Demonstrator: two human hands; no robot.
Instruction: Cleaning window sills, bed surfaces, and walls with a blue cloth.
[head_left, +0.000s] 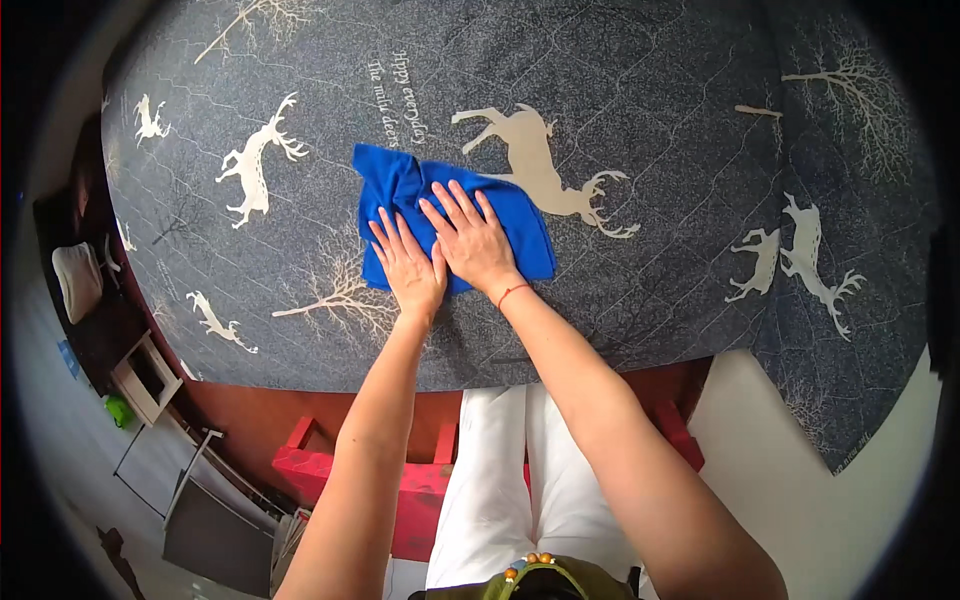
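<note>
A blue cloth (529, 244), folded and slightly rumpled at its upper left, lies on a dark grey tablecloth (660, 150) printed with pale deer and bare trees. My left hand (409, 270) rests palm down on the cloth's left part, fingers spread. Beside it, my right hand (472, 236) is laid flat over the middle of the cloth, with a thin red string around the wrist. The two hands touch or nearly touch at the thumbs. Neither hand grips the fabric. What lies under the palms is hidden.
A red patterned seat (420, 495) stands below the table's near edge, around my legs. At the left are a dark shelf with a pale cushion-like item (77, 281), a small green object (118, 411) and a grey panel (217, 540). The tablecloth's corner (832, 442) hangs down at the right.
</note>
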